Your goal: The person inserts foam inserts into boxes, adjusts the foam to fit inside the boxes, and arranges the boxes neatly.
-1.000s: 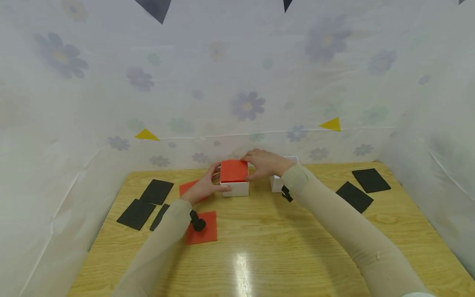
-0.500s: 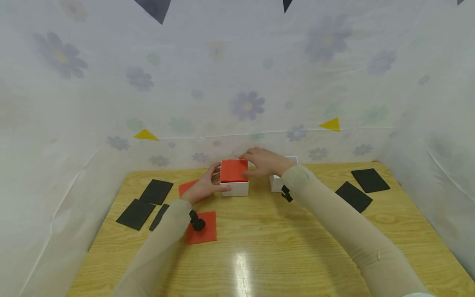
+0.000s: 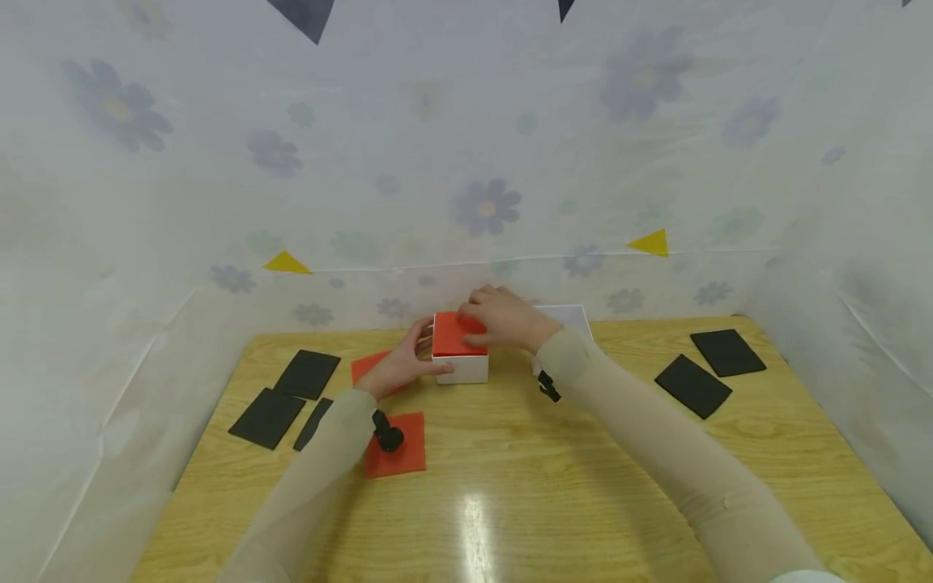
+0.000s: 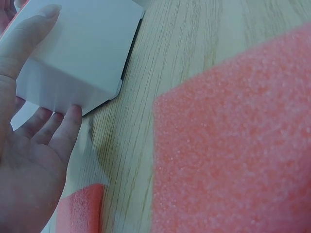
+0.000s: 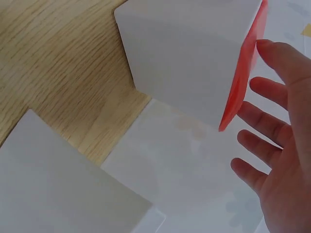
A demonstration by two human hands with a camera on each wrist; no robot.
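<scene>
A small white box [image 3: 462,371] stands at the back middle of the wooden table [image 3: 525,486], with a red foam square [image 3: 448,336] lying in its top. My left hand [image 3: 421,356] holds the box's left side, thumb along the front wall and fingers behind. The left wrist view shows that thumb and those fingers on the white box [image 4: 82,53]. My right hand [image 3: 487,322] lies flat on the red foam with straight fingers. In the right wrist view its fingers [image 5: 265,126] spread beside the foam's edge [image 5: 243,73] on the white box [image 5: 189,53].
A second white box [image 3: 567,318] stands open behind my right wrist. Two loose red foam squares [image 3: 399,460] [image 3: 368,366] lie by my left forearm. Black squares lie at the left [image 3: 308,375] [image 3: 266,418] and at the right [image 3: 692,386] [image 3: 727,353]. A flowered sheet walls the table in.
My right hand has slid left, from the box's right edge onto the red foam. The second white box behind it shows more. The left hand has stayed put.
</scene>
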